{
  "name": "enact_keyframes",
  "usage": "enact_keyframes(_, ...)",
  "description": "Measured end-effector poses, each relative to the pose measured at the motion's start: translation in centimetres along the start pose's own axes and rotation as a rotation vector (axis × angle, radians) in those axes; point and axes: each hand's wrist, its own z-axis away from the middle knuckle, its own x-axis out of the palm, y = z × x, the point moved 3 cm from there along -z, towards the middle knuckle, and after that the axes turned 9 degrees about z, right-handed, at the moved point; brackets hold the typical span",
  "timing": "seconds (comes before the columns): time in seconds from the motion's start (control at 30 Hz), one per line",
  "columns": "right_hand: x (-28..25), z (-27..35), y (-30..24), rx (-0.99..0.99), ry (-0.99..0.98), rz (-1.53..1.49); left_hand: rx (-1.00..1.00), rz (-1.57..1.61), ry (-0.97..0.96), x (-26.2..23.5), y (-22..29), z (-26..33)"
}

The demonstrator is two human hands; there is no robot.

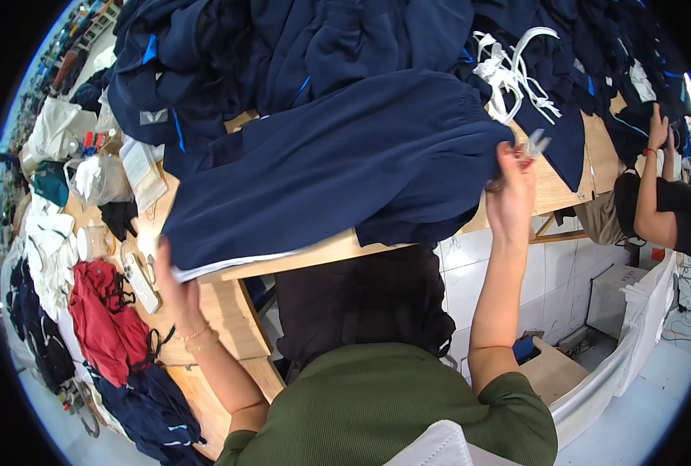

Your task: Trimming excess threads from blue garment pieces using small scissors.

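A pair of navy trousers (pixel 322 171) lies stretched across the wooden table in front of me, its gathered end to the right. A white strip shows along its near left edge. My left hand (pixel 178 291), slightly blurred, is at that left end with the fingers closed on the cloth's edge. At the gathered end is my right hand (pixel 510 190), raised a little, its fingers closed round small thread snips (pixel 536 145) whose blades point up and right. Its lower fingers touch the trousers; whether they also grip the cloth is hidden.
Navy garments (pixel 361 39) are heaped along the far side, with white drawstrings (pixel 512 70) on them. At left are a red bag (pixel 108 322), a phone (pixel 139 283) and plastic bags (pixel 100 179). Another person (pixel 660 186) works at the right.
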Motion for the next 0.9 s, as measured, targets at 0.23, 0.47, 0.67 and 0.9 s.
enact_keyframes(0.23,-0.8,-1.1,-3.7,-0.273,0.1,0.12,0.191,-0.086,0.03,-0.4,5.7,-0.4)
enact_keyframes(0.47,1.0,-0.7,2.1,0.037,-0.128,0.192,0.164,-0.764,0.076,-2.3,-2.5,-5.0)
enact_keyframes(0.67,2.4,1.0,0.7,0.058,-0.086,0.114,0.881,-1.037,-0.051,11.7,-3.9,2.4)
enact_keyframes(0.9,3.5,1.8,-0.2,0.044,-0.103,0.174,0.478,-0.738,-0.926,24.2,-10.4,11.8)
